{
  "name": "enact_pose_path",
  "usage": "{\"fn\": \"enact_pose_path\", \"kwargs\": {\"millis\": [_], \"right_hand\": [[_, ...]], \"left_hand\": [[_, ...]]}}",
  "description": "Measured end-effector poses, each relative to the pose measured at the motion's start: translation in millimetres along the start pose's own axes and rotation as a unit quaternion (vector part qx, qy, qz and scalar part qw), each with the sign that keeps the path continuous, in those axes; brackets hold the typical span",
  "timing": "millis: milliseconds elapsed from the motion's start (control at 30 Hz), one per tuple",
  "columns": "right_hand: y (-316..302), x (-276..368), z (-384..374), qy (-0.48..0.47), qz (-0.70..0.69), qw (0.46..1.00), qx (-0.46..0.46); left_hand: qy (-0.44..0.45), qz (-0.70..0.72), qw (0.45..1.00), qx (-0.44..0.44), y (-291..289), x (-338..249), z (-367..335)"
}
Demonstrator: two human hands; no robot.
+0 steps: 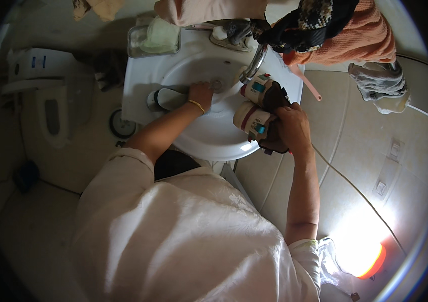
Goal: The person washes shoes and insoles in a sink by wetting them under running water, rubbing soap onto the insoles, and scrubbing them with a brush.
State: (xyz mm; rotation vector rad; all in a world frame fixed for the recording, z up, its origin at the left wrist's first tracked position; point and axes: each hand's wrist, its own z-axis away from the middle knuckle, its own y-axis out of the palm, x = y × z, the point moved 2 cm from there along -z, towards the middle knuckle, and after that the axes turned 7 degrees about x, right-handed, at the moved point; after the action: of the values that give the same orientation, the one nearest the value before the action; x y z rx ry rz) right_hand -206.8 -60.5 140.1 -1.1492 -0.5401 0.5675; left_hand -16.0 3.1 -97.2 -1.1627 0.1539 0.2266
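My right hand [293,123] grips a pair of small shoes [257,122] by their dark brown heel ends, over the right side of a white washbasin [191,138]. Cream toes and teal patches mark the shoes, which point left. Just above them reaches a chrome faucet [254,64]; a pale streak under its spout looks like running water. Down in the bowl, by the drain [216,85], my left hand [201,95] is closed, its fingertips hidden. Against it lies a pale oval object with a dark band [169,99], its kind unclear.
A clear tray with a pale green bag [161,36] sits at the basin's back left. Orange cloth [355,35] hangs at the back right, above a pink handle [305,82]. A toilet [53,110] stands left; a bright lamp [372,264] glows at lower right.
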Motion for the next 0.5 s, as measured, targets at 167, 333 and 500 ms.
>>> {"fn": "enact_pose_path", "kwargs": {"millis": [167,333,500], "right_hand": [[11.6,22.3,-20.2,-0.058,0.118,0.991,0.005],[42.7,62.4,-52.0,-0.112,0.224,0.966,0.069],[65.2,86.3,-78.5,-0.108,0.252,0.955,0.114]], "left_hand": [[-0.016,-0.033,0.988,0.151,-81.9,21.0,47.6],[-0.043,-0.129,0.974,0.181,-78.2,49.5,82.5],[-0.115,-0.068,0.978,0.163,-118.4,47.4,111.0]]}}
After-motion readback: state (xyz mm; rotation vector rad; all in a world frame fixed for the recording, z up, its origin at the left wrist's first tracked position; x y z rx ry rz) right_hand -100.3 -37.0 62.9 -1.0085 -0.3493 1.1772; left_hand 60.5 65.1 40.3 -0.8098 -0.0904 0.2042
